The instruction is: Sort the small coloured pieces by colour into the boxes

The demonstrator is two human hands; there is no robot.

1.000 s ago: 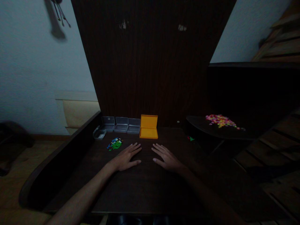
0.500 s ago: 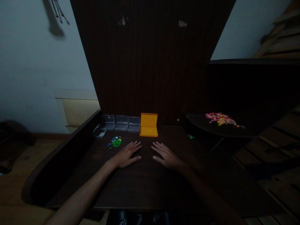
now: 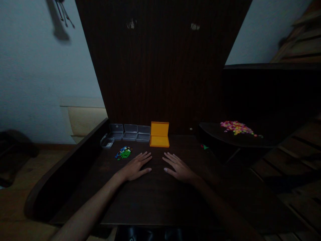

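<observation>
My left hand (image 3: pixel 136 166) lies flat on the dark wooden desk (image 3: pixel 150 201), fingers stretched out, holding nothing. Just beyond it to the left is a small heap of green, blue and white pieces (image 3: pixel 124 152), too small to name. My right hand (image 3: pixel 178 167) rests palm down across a gap from the left one, fingers apart and nothing in them. Behind both hands an orange box (image 3: pixel 159 141) stands with its lid raised. Left of that box, several clear plastic boxes (image 3: pixel 129 136) sit in a row with their lids up.
A raised dark shelf (image 3: pixel 215 132) on the right bears a pile of pink, red and yellow pieces (image 3: pixel 238 127). Below its left end lies a small green and red piece (image 3: pixel 205 147). The desk has a raised left side (image 3: pixel 67 164) and a tall back panel (image 3: pixel 160 67).
Both hands stay in place on the desk. The whole view has shifted very slightly; no object has moved.
</observation>
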